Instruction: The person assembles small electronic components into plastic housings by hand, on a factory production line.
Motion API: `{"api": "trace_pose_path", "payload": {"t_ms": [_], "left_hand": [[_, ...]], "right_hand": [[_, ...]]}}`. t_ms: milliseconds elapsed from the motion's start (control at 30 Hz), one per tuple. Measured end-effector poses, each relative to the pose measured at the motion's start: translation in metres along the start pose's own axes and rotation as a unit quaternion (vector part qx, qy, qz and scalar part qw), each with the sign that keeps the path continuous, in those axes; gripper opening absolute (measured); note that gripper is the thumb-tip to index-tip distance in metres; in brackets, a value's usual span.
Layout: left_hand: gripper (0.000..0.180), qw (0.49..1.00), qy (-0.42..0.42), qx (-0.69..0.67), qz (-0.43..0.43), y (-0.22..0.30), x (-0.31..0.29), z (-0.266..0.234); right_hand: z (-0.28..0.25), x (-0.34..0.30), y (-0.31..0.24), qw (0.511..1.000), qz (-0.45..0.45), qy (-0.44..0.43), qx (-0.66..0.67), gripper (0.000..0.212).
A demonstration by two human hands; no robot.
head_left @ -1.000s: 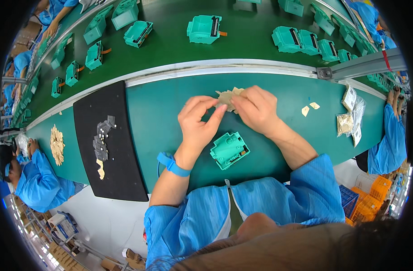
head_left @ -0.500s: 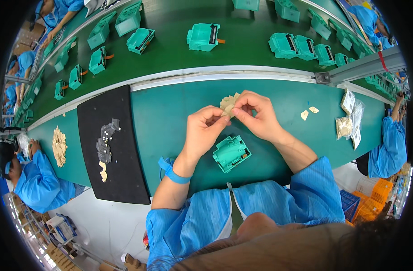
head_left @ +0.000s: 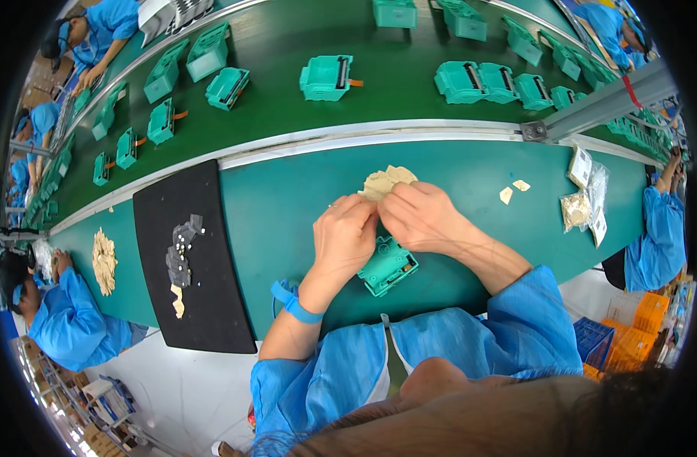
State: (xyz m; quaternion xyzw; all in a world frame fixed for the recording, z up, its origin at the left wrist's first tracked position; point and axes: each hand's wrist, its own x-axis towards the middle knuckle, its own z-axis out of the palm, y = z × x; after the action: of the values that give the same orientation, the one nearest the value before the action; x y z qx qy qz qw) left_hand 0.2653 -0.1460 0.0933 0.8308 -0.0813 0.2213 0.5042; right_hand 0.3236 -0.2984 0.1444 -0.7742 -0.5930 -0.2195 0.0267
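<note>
My left hand (head_left: 344, 234) and my right hand (head_left: 425, 218) are drawn together over the table, fingers closed and fingertips meeting. Their backs hide whatever is pinched between them. Just beyond the fingertips lies a heap of thin beige paper-like pieces (head_left: 388, 180), partly covered by my fingers. Below my hands a green plastic housing (head_left: 386, 268) rests on the table, its upper part hidden by my right hand. A blue band (head_left: 297, 303) circles my left wrist.
On the left, a black mat (head_left: 200, 320) bears dark film pieces (head_left: 179, 263); beige scraps (head_left: 103, 263) lie beyond. Two scraps (head_left: 506, 196) and plastic bags (head_left: 585, 198) are on the right. A rail (head_left: 326, 137) borders the conveyor (head_left: 272, 114) with green housings (head_left: 327, 78). Other people sit nearby.
Both hands have moved slightly nearer to me and closed together. The beige piece pinched between them before is now hidden, while more of the heap behind shows. My right hand now overlaps the housing.
</note>
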Motion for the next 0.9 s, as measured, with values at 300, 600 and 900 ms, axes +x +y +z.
{"api": "trace_pose_path", "payload": {"t_ms": [300, 600, 900], "left_hand": [[0.013, 0.942, 0.002, -0.313, -0.118, -0.007, -0.007, 0.008], [0.01, 0.86, -0.031, -0.456, -0.226, 0.019, -0.009, 0.013], [0.01, 0.835, -0.004, -0.496, -0.239, 0.025, -0.013, 0.017]], "right_hand": [[0.007, -0.066, 0.023, 0.679, 0.496, 0.202, 0.502, 0.001], [-0.027, -0.053, 0.009, 0.847, 0.403, 0.128, 0.322, 0.01], [-0.02, -0.028, -0.018, 0.904, 0.314, 0.155, 0.245, 0.014]]}}
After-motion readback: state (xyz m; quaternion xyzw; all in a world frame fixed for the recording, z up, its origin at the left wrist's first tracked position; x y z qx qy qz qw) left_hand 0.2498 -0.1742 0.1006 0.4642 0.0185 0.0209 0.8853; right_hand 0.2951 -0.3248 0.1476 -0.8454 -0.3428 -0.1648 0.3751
